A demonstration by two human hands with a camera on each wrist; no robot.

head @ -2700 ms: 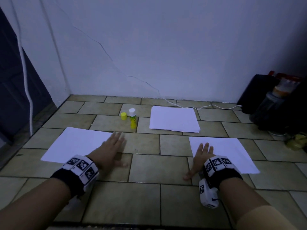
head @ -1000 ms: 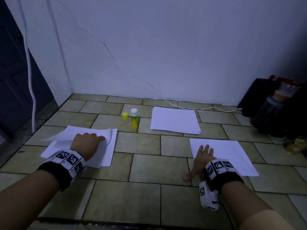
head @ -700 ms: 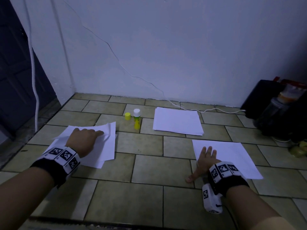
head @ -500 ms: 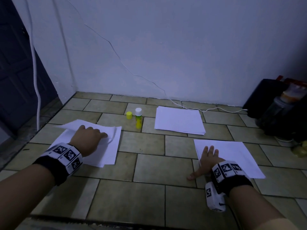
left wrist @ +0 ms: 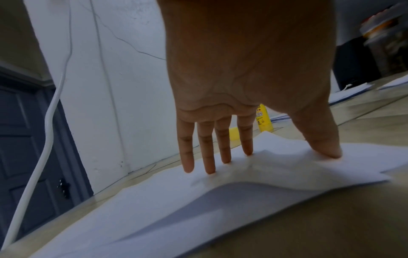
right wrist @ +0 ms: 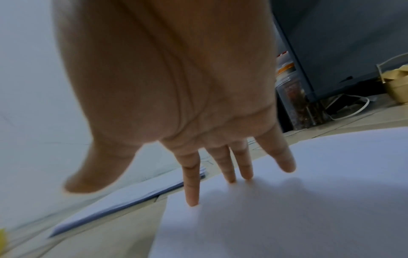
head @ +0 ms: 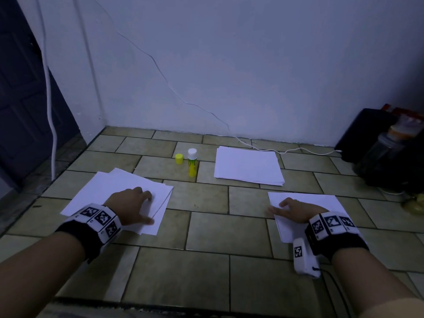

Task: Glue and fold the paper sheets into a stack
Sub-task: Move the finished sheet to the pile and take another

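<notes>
yellow glue stick (head: 192, 165) label too small to read.

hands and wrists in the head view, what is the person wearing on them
Both hands, left and right, are bare. Each wrist carries a black band topped with white blocks printed with black square-pattern markers. A white camera unit with its own marker hangs at the right wrist, trailing a thin black cable. No sleeves.

My head camera looks forward and down across the tiled floor (head: 206, 226) toward the wall. Each wrist camera sits low, close behind its palm, facing along the fingers. The left wrist view shares the glue stick (left wrist: 263, 120) with my head view (head: 192, 165); the right wrist view shares the far paper stack (right wrist: 123, 195), (head: 249, 165).
</notes>
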